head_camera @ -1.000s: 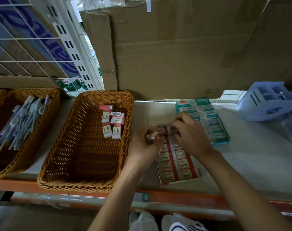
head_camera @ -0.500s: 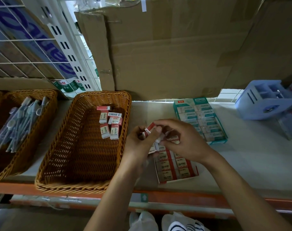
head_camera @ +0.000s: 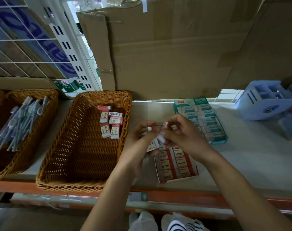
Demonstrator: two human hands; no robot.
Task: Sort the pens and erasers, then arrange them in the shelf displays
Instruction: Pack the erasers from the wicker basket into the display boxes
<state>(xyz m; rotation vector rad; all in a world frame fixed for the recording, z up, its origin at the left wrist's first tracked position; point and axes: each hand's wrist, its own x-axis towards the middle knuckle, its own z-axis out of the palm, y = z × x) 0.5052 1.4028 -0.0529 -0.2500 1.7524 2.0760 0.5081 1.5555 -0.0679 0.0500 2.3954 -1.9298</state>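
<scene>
Above an open red box of erasers [head_camera: 173, 164] on the shelf, my left hand [head_camera: 138, 144] and my right hand [head_camera: 183, 135] meet, both pinching a small bunch of red-and-white erasers [head_camera: 156, 141] lifted out of it. Left of the hands stands a wicker basket [head_camera: 62, 147] with several red-sleeved erasers [head_camera: 111, 124] lying at its far right corner. A second wicker basket [head_camera: 47, 100] at the far left holds a heap of grey-blue pens [head_camera: 20, 120]. A teal box of erasers [head_camera: 206, 117] lies behind my right hand.
A pale blue plastic organiser [head_camera: 265, 100] stands at the shelf's right end. Large cardboard sheets [head_camera: 183, 47] form the back wall, with a white wire grid [head_camera: 25, 39] at the left. The shelf's orange front edge [head_camera: 158, 195] runs below the baskets.
Both hands have risen from the red box with erasers between them and drawn slightly toward me. The basket's contents are unchanged.
</scene>
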